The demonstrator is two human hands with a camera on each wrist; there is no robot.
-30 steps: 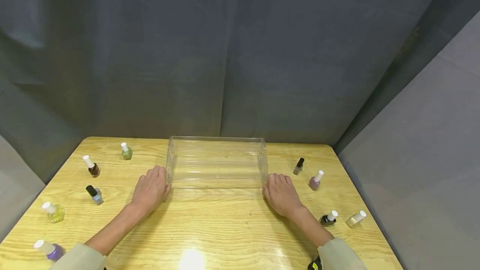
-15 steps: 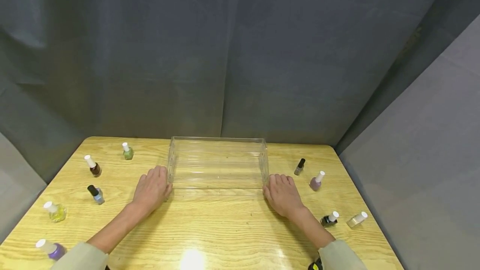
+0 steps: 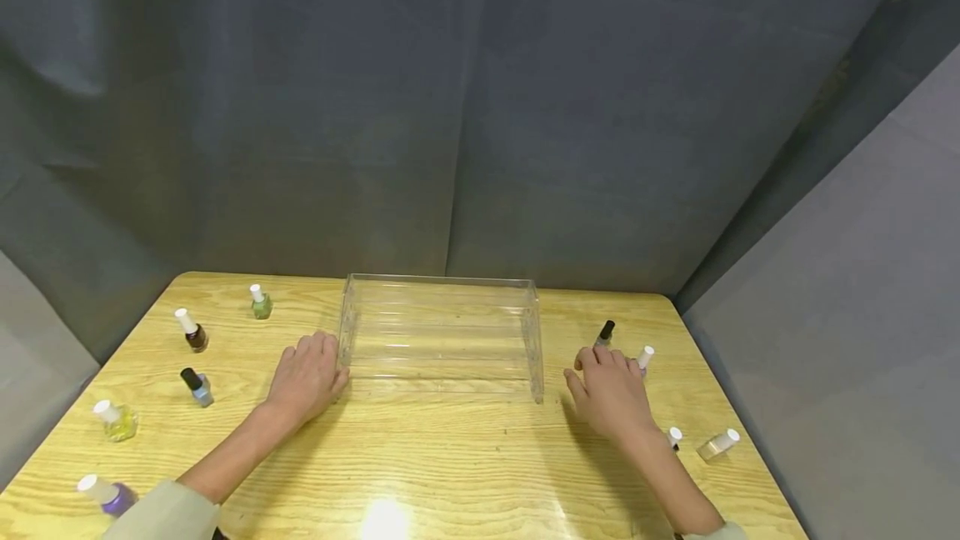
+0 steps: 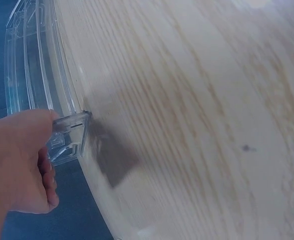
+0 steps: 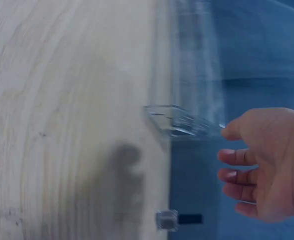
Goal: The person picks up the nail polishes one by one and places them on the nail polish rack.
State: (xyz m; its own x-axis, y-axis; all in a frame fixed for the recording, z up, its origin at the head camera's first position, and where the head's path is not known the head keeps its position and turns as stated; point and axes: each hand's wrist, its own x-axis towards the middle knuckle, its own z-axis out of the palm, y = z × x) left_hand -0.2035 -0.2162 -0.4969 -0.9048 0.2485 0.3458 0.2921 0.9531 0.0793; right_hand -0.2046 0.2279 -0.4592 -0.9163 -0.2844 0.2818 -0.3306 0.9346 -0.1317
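A clear plastic tiered rack (image 3: 441, 357) stands at the back middle of the table. My left hand (image 3: 306, 377) grips its left end; in the left wrist view the thumb lies on the rack's end panel (image 4: 72, 131) with the fingers curled at the side. Off the right end, my right hand (image 3: 613, 394) is in the air with fingers spread and bent, holding nothing. Just beyond its fingers stands a small nail polish bottle with a black cap (image 3: 606, 332), also seen below the hand's level in the right wrist view. A white-capped mauve bottle (image 3: 645, 359) is partly hidden behind the hand.
On the left of the wooden table (image 3: 450, 465) stand several nail polish bottles, among them green (image 3: 261, 305), dark brown (image 3: 195, 336), light blue (image 3: 201, 392), yellow (image 3: 122, 423) and purple (image 3: 117, 499). A pale bottle (image 3: 716, 446) is at the right. Dark cloth (image 3: 375, 148) hangs behind.
My right hand has let go of the rack's right end and moved right, to the black-capped bottle, its fingers opening. My left hand stays on the rack. The view has shifted slightly.
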